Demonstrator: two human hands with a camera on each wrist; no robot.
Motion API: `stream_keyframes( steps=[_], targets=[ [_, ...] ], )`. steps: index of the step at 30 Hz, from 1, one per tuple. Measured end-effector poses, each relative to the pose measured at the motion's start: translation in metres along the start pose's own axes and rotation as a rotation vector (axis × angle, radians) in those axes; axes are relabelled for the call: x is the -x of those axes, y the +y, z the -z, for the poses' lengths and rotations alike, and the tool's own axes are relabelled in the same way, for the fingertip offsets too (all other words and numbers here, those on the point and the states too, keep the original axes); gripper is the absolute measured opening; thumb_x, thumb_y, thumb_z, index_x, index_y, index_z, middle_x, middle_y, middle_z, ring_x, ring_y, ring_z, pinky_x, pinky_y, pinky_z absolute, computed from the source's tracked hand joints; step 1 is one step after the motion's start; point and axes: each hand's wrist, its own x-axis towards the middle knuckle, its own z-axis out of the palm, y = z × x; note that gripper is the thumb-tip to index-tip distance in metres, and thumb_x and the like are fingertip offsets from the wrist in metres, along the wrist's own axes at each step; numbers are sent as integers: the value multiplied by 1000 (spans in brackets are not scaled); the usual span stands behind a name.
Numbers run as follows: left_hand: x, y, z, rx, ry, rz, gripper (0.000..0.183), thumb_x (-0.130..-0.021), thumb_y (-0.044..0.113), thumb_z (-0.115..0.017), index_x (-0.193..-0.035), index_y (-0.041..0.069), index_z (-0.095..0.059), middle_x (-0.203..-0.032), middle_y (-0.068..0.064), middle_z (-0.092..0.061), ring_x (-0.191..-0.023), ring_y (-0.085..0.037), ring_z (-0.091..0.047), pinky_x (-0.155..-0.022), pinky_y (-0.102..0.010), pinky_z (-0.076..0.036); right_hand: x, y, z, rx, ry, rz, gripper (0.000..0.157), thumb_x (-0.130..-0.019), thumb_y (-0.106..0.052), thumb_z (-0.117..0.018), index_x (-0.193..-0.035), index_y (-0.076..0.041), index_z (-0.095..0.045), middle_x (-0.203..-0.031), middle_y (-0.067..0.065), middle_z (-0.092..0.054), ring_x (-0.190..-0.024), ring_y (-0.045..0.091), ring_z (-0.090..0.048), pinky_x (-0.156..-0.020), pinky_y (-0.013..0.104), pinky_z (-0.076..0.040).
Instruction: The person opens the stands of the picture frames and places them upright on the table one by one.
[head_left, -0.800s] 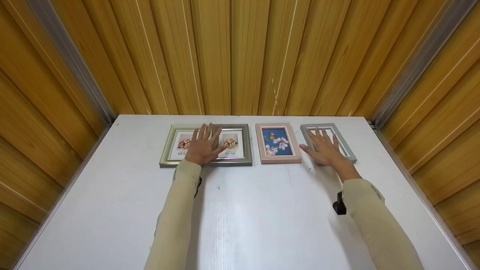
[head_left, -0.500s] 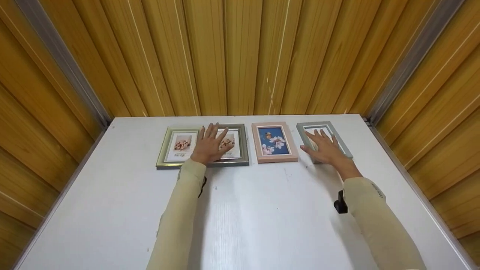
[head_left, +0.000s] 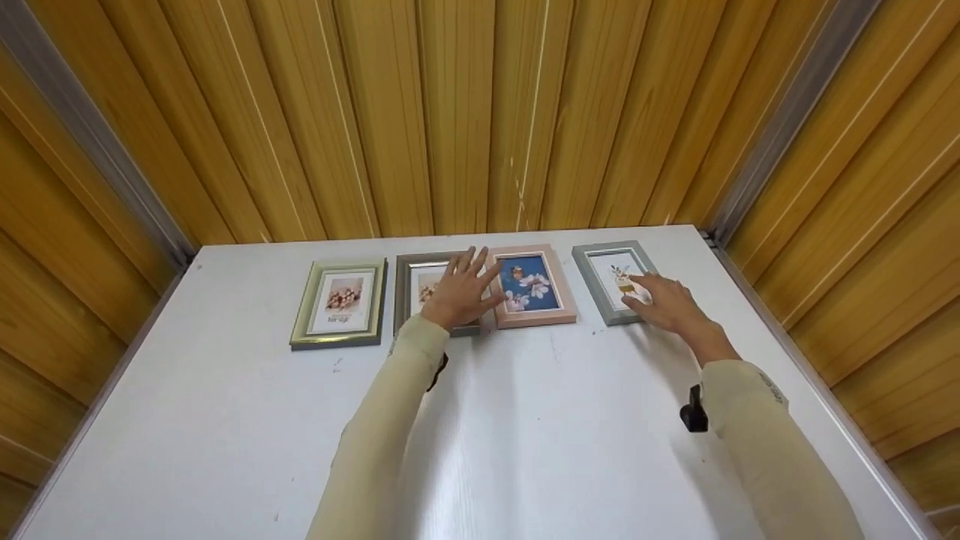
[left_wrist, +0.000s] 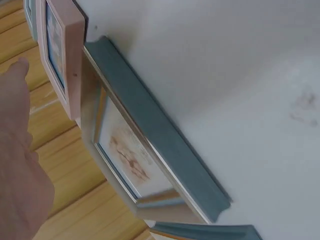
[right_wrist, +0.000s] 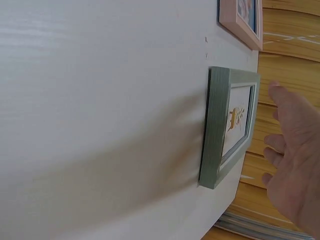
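Observation:
Four-cornered picture frames lie in a row on the white surface. From the left come a pale gold-green picture frame (head_left: 300, 319), a darker bronze-grey picture frame (left_wrist: 145, 117) and a pink picture frame (head_left: 562, 296). A grey-green picture frame (right_wrist: 218, 120) ends the row at the right. Over the bronze frame's right side, reaching the pink frame's edge in the head view, hovers my left hand (head_left: 459, 292) with spread fingers. My right hand (head_left: 671, 306) is held above the grey-green frame's lower right, fingers loosely bent. Both wrist views show each hand apart from the frames, holding nothing.
The white surface (head_left: 247, 420) stretches below the row. Behind it stands a ridged wood-patterned wall (head_left: 450, 112), with similar panels at both sides. A black wrist camera (head_left: 694, 411) sits at the right sleeve.
My left hand has moved right, from the gold and bronze frames towards the pink one. My right hand has drawn towards the lower right, uncovering more of its frame's print. The head view has shifted.

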Motion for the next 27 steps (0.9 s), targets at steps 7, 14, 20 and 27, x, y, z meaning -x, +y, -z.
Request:
stream_keyframes(
  steps=[7,14,20,27],
  targets=[
    [-14,40,0,127,33,-97,63,-106,38,-52,-162,20,-30,-171,-13,-21,-159,-31,-17,-129,-50,-18,8,13,-4,-8,1,-74,53,-105,-26,-53,-145,8,-48,-147,37,-46,-139,55,-40,-114,67,-33],
    [-27,92,-12,617,57,-73,62,-104,15,-55,-160,10,-31,-169,-18,-23,-157,-33,-24,-128,-47,-23,16,21,-26,-120,116,-164,57,-103,-17,-52,-146,17,-38,-144,44,-41,-136,58,-40,-114,66,-35],
    [-31,140,-24,976,-11,-26,64,-102,13,-49,-160,-1,-24,-168,-19,-26,-157,-29,-24,-129,-37,-20,22,21,-47,-225,154,-253,65,-105,-19,-47,-151,21,-23,-150,45,-28,-142,60,-27,-119,65,-27],
    [-28,171,-32,1305,-166,119,74,-95,13,-46,-162,3,-17,-169,-16,-25,-158,-28,-21,-129,-43,-20,21,24,-52,-247,117,-266,68,-105,-19,-43,-148,27,-16,-149,51,-25,-143,63,-23,-122,64,-23]
  ],
)
